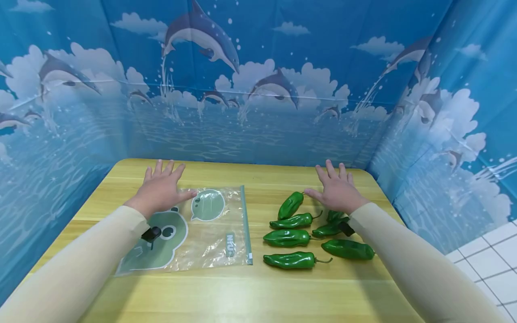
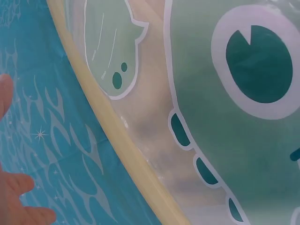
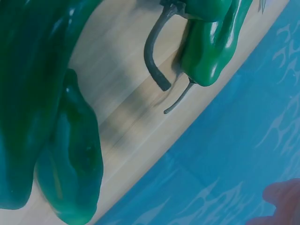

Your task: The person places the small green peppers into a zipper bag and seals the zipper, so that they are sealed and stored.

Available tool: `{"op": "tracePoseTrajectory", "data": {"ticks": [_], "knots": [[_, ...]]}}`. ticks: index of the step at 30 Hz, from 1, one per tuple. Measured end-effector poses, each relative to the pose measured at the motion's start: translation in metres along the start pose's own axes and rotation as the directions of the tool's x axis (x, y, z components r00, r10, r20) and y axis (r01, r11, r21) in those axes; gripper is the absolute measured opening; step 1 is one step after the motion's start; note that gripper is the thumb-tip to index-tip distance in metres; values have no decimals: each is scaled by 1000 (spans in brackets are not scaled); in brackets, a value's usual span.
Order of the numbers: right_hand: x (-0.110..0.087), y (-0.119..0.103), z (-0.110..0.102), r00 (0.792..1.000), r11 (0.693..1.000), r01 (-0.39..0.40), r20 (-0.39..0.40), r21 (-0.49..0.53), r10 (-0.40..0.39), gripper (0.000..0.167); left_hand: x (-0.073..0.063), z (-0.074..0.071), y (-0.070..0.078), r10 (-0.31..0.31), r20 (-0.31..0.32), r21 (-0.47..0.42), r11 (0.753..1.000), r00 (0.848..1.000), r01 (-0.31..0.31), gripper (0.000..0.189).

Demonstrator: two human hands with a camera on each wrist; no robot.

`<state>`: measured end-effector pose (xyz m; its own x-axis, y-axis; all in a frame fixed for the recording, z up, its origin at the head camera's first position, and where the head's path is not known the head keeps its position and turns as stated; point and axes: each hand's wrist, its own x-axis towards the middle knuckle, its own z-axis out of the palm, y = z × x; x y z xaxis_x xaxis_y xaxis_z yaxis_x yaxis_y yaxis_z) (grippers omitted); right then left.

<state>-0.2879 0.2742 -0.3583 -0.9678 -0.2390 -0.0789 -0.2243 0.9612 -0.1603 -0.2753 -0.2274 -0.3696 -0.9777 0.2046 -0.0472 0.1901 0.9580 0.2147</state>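
Observation:
A clear zip bag [image 1: 206, 224] with green cartoon prints lies flat on the left half of the table, its green zip edge [image 1: 246, 224] facing right. My left hand [image 1: 161, 188] is spread over the bag's upper left part, fingers straight and holding nothing. To the right of the bag lie several green peppers [image 1: 287, 238] in two rough columns. My right hand [image 1: 336, 190], fingers spread and holding nothing, is above the far end of the right column and partly hides a pepper [image 1: 334, 216]. In the right wrist view, peppers [image 3: 72, 154] with curved stems appear close up.
The wooden table [image 1: 226, 296] has rounded far corners. A blue curtain [image 1: 258, 130] printed with dolphins rises behind it and along both sides. White floor tiles [image 1: 497, 246] show at the right.

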Motion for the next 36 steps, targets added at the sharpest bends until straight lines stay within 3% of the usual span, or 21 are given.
{"op": "tracePoseTrajectory", "data": {"ticks": [7,11,16,27,36], "knots": [[4,0,6,1000,1000,9,6,-7,-9,101,-3,5,0,4,-3,18,1000,1000,-4,118],[7,-4,8,999,999,38,2,-9,-38,100,-3,9,7,32,-2,23,999,999,-31,114],[10,-19,11,995,995,99,-7,0,-99,97,-5,14,27,69,17,24,997,997,-70,110],[31,-67,29,981,982,190,47,7,-190,93,-31,40,75,160,104,20,986,982,-163,101],[38,-108,50,961,965,261,93,6,-260,92,-47,62,104,168,210,-34,986,963,-165,104]]}}
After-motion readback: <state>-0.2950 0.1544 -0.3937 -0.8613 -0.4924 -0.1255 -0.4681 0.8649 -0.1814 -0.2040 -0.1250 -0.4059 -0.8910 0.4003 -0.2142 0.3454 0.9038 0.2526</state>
